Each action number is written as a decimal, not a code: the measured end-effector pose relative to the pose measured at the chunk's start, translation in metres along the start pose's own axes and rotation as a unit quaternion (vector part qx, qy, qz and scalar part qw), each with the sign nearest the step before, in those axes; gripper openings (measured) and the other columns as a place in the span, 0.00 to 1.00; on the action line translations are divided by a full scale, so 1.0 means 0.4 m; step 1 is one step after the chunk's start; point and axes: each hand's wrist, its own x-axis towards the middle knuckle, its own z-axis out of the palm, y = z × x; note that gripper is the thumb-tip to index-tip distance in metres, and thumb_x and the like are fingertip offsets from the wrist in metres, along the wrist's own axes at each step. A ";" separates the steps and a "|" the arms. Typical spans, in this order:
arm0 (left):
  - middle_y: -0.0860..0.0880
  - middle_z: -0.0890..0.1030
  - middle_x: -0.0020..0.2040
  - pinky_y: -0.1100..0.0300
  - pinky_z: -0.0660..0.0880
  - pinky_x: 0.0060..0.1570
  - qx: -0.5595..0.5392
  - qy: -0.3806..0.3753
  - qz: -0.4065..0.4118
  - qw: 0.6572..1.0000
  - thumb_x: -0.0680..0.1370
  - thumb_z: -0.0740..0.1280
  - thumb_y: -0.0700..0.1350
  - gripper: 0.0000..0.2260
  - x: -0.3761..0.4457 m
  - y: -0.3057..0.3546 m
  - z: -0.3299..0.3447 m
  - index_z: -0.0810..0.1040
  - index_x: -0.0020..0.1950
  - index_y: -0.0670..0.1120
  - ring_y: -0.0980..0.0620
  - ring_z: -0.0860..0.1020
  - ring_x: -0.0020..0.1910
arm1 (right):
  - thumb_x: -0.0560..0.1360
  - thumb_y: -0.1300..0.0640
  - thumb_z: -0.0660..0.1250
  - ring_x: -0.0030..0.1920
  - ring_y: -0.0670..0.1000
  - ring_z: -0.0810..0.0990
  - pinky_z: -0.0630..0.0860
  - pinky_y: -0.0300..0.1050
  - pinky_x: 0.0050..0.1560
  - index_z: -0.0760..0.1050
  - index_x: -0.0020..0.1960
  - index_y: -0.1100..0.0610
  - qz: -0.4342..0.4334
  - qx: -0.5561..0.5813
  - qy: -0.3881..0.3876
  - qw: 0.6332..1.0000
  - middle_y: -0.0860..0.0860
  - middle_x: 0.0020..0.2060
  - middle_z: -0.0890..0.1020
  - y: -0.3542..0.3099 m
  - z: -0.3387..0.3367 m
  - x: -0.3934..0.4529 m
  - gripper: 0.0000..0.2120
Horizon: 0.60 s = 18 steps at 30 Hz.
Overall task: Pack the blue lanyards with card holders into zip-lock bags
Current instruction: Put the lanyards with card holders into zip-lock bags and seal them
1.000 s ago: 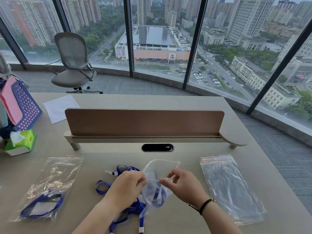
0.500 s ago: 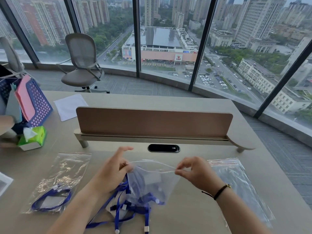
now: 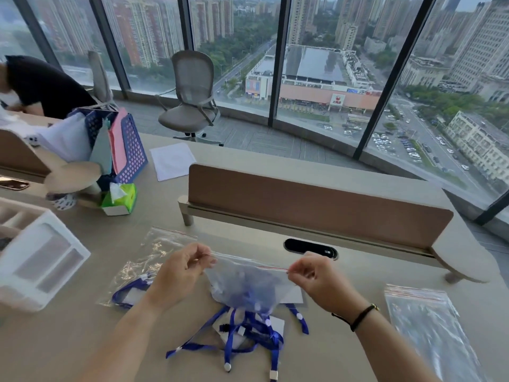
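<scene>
Nearest the camera, a loose tangle of blue lanyards [image 3: 249, 340] lies on the table [image 3: 82, 340], its straps sprawling toward the front edge, with white card holders [image 3: 276, 325] showing among them. Just above that heap, both hands hold a zip-lock bag [image 3: 248, 285] up off the table by its top edge. The left hand [image 3: 179, 274] pinches the left end of the seal between thumb and fingertips, and the right hand [image 3: 319, 282], a dark bracelet [image 3: 358, 317] on its wrist, pinches the right end, so the red-lined strip is stretched taut between them. The bag hangs down bulging with blue lanyard material inside; whether its seal is pressed fully shut cannot be told. Its lower end reaches the pile.

To the left of the left hand lies a packed bag [image 3: 143, 271] flat on the table, a blue lanyard and a card holder visible through the plastic. To the right, well apart from the hands, lies an empty bag [image 3: 429, 326], also flat.

At the far left edge sits a white tray [image 3: 41, 260] with compartments. Beyond the hands a dark oval cable port [image 3: 309, 246] is set in the table, and behind it stands a brown divider panel [image 3: 316, 208]. Further left are a green tissue box [image 3: 119, 198], a blue mesh file holder [image 3: 129, 150] and a white sheet [image 3: 172, 160]. Past the table stands a grey office chair [image 3: 192, 100] before tall windows, and a person in a black top [image 3: 46, 86] sits at the far left
</scene>
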 end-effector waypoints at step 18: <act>0.47 0.84 0.38 0.57 0.81 0.32 -0.041 0.246 -0.074 0.966 0.81 0.66 0.41 0.04 -0.070 -0.269 -0.450 0.80 0.49 0.47 0.48 0.82 0.33 | 0.80 0.58 0.66 0.40 0.54 0.85 0.82 0.49 0.47 0.78 0.46 0.57 0.015 0.194 -0.175 0.965 0.53 0.43 0.87 -0.330 0.444 0.236 0.05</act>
